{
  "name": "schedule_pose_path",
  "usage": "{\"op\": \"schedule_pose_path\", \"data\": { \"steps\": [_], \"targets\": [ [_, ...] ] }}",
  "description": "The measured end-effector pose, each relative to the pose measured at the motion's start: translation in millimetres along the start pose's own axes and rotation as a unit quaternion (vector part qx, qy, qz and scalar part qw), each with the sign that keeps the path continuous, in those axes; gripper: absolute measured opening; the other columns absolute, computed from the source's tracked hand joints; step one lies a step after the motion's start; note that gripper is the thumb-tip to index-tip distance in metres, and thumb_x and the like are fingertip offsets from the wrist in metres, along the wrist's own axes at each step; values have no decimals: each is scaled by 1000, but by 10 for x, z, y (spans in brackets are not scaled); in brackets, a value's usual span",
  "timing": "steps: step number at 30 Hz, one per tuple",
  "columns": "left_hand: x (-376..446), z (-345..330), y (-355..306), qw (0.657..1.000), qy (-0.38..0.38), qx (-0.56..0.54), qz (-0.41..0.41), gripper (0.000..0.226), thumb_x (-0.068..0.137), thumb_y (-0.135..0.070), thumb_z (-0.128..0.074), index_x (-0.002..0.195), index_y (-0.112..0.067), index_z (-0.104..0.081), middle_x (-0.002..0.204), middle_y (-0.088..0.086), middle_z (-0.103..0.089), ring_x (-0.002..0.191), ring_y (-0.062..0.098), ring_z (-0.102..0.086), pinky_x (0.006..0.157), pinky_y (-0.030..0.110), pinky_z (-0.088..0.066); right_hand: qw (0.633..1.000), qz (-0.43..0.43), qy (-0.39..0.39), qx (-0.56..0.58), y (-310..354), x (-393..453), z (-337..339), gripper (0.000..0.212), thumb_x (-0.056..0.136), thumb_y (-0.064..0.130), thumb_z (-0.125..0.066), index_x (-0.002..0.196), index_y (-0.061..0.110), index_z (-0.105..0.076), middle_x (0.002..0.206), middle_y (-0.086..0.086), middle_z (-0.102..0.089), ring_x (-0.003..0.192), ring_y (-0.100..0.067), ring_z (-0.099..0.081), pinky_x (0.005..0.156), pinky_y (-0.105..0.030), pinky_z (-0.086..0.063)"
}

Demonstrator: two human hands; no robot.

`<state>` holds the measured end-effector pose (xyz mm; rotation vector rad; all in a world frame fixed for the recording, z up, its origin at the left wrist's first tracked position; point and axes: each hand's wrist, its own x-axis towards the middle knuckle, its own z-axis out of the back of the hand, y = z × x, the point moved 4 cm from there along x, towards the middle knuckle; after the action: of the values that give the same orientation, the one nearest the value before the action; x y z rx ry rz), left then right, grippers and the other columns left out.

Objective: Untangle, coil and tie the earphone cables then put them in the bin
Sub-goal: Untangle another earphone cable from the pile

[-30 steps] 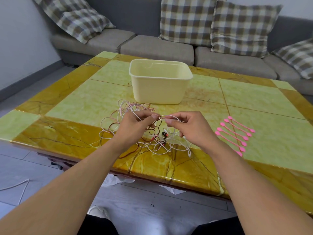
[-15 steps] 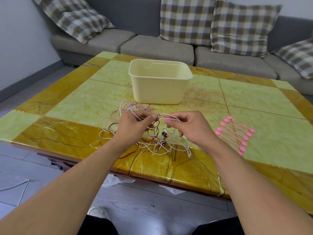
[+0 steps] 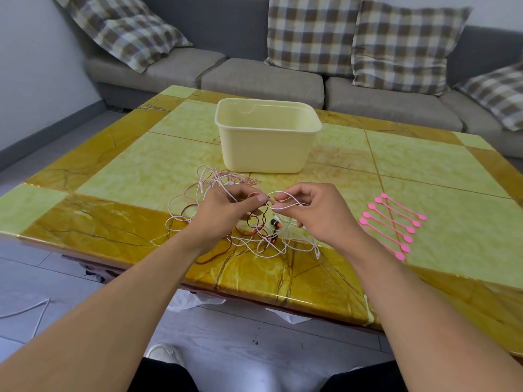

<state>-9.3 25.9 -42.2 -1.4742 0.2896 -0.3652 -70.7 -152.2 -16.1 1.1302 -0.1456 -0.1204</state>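
Head view: your left hand [image 3: 223, 213] and right hand [image 3: 314, 213] each pinch a white loop of the earphone cables [image 3: 240, 233] tangled mid-frame, below the bin [image 3: 266, 148]. They're light, limp and snag-prone (grip near a plug end).

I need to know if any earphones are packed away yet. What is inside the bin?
The bin shows only its bare far inner wall; no cable is visible in it. Its near wall hides the bottom. The tangled cables lie on the table in front of it.
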Motion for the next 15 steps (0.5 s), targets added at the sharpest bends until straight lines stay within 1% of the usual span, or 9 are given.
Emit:
{"op": "schedule_pose_path", "data": {
  "steps": [2,4,6,9,11,12,13,15],
  "targets": [
    [8,-8,7,1000,22,2,3,14,87,-22,-77,94,-10,-78,95,15,-74,81,17,-69,77,34,-52,1000,7,11,-8,-5,0,-11,26,81,24,-86,101,35,-74,86,14,-78,64,0,-66,62,-26,-49],
    [8,-33,25,999,49,8,9,14,85,-22,-79,92,-9,-77,89,9,-74,81,15,-67,76,34,-51,999,23,28,-19,-7,-1,-28,32,82,23,-85,104,43,-74,87,14,-77,64,-4,-63,63,-27,-49],
    [11,-43,45,998,61,8,11,19,84,-22,-80,92,-5,-76,83,1,-72,78,13,-64,75,32,-50,998,39,39,-30,1,-3,-44,28,83,24,-84,101,44,-77,86,11,-76,62,-6,-57,59,-25,-48],
    [13,-27,45,998,62,-9,11,25,83,-25,-80,91,-2,-76,83,4,-72,77,14,-65,72,27,-50,998,41,33,-28,17,4,-55,22,81,25,-85,92,42,-79,83,13,-77,60,-4,-56,57,-23,-47],
    [11,-24,41,997,57,-36,24,19,84,-29,-76,86,-10,-80,85,5,-74,77,18,-69,66,23,-51,999,36,18,-32,21,14,-49,19,78,27,-87,85,42,-78,77,17,-75,58,-5,-55,58,-26,-48],
    [8,-23,38,997,56,-43,28,16,86,-28,-74,83,-14,-80,84,6,-75,76,19,-70,64,21,-51,998,38,14,-39,26,15,-48,18,77,28,-87,83,41,-77,71,21,-72,56,-5,-52,58,-25,-47],
    [11,-23,46,997,55,-43,28,14,89,-25,-73,82,-15,-80,83,6,-75,76,19,-71,63,21,-51,998,44,12,-51,26,13,-48,16,77,29,-88,82,39,-77,63,24,-68,52,-4,-46,56,-22,-43],
    [20,-21,59,997,55,-36,30,14,91,-21,-73,83,-11,-79,81,9,-75,75,19,-70,65,22,-52,995,58,19,-83,39,-7,-52,12,76,30,-87,84,33,-78,51,27,-57,50,-5,-38,52,-16,-32]
  ]
}}
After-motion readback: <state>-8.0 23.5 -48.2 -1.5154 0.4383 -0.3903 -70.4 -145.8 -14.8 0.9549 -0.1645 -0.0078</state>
